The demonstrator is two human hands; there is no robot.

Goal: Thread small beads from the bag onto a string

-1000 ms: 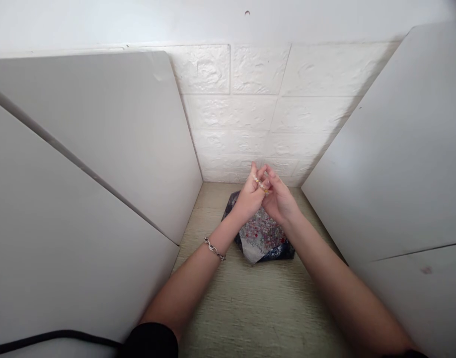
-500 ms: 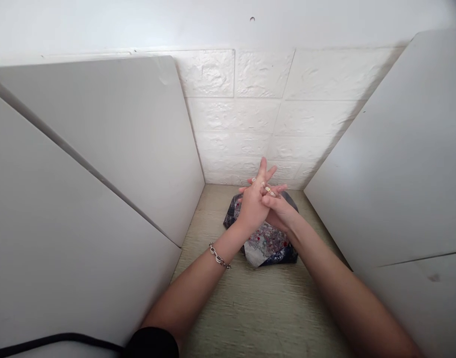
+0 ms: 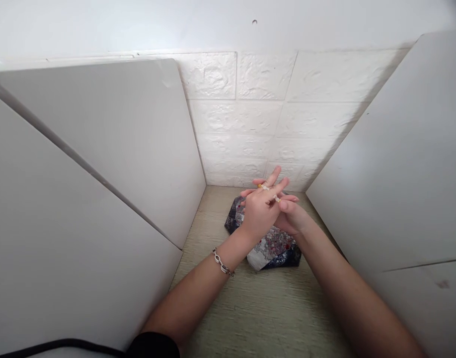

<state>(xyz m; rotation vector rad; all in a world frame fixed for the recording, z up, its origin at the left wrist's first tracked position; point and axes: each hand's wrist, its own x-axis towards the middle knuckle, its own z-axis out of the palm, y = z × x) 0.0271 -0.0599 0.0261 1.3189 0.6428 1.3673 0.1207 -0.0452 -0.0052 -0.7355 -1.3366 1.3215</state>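
Note:
A small string of white and yellow beads lies across the spread fingers of my left hand, its far side hidden. My left hand is palm down, its fingers stretched forward and apart. Beneath and beside it, my right hand has its thumb at the right end of the beads, seemingly pinching them. Its other fingers pass under my left hand and show partly on the far side. Below both hands, a patterned bag or wrapper holds many loose pink, red and clear beads.
A light wood-grain surface lies beneath the bag. White panels stand at the left and right, with a white brick-pattern wall behind. A black cable runs along the lower left. A chain bracelet circles my left wrist.
My hands have shifted slightly right. My left hand has turned, its fingers now pointing more to the right, and the beads across them have moved with it.

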